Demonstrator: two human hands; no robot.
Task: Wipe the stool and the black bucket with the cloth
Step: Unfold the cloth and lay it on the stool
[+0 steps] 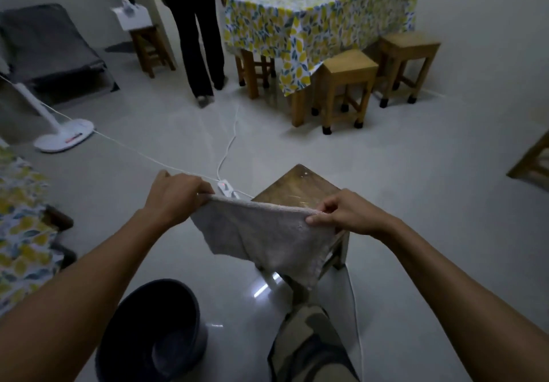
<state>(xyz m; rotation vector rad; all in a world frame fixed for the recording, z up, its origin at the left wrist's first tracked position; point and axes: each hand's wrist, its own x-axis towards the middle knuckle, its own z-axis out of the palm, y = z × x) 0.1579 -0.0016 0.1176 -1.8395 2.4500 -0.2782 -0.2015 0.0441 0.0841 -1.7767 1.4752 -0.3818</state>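
Note:
A pale grey cloth [267, 236] hangs stretched between my two hands, held by its top edge. My left hand [175, 197] pinches the left corner and my right hand [344, 212] pinches the right corner. Behind and below the cloth stands a dark wooden stool [300, 185], its seat partly hidden by the cloth. The black bucket [154, 331] sits open on the floor at the lower left, under my left forearm. My knee shows at the bottom centre.
A white power strip [227, 189] and cords [228, 143] lie on the floor beyond my hands. A person [196, 25] stands by a table with a lemon-print cover [312, 16]. Two light stools [344, 84] stand beside it; a white fan base [65, 138] is at left.

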